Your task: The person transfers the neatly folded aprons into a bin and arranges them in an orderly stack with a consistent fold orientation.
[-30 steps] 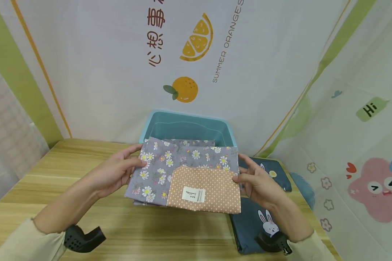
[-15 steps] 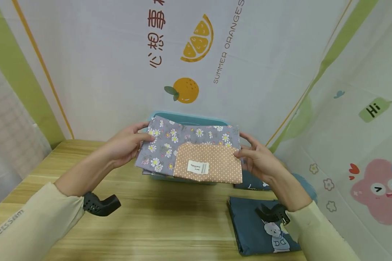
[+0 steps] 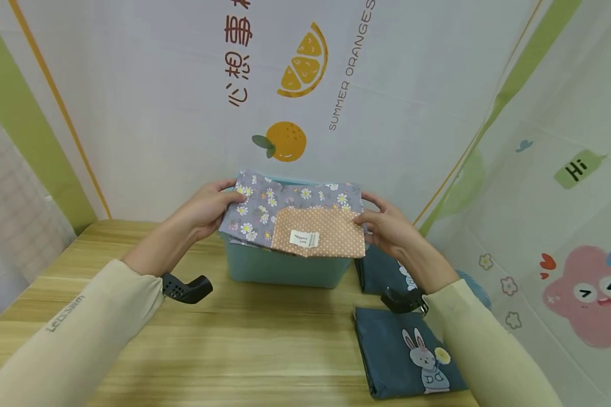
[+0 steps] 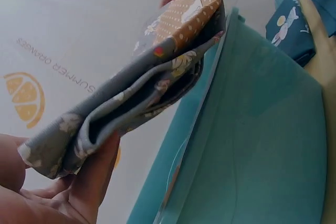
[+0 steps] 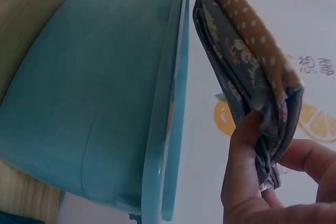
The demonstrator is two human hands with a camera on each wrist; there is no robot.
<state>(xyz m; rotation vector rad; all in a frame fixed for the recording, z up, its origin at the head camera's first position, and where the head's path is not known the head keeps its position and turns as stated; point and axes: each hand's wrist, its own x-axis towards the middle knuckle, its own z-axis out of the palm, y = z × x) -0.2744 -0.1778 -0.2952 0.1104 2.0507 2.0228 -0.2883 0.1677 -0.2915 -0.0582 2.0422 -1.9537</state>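
The light wooden table [image 3: 234, 350] hasn't changed, but the folded grey floral cloth with an orange dotted patch [image 3: 295, 217] now hovers over the teal plastic bin [image 3: 285, 270], farther out than before, left hand [image 3: 206, 208] and right hand [image 3: 387, 229] each pinching an end.

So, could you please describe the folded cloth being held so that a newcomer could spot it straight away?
Start at the teal bin standing on the wooden table against the orange-printed backdrop. Above it, the left hand and right hand grip a folded cloth by its ends. Unlike the navy rabbit-print cloths nearby, it is grey with daisies and has an orange polka-dot patch with a white label.
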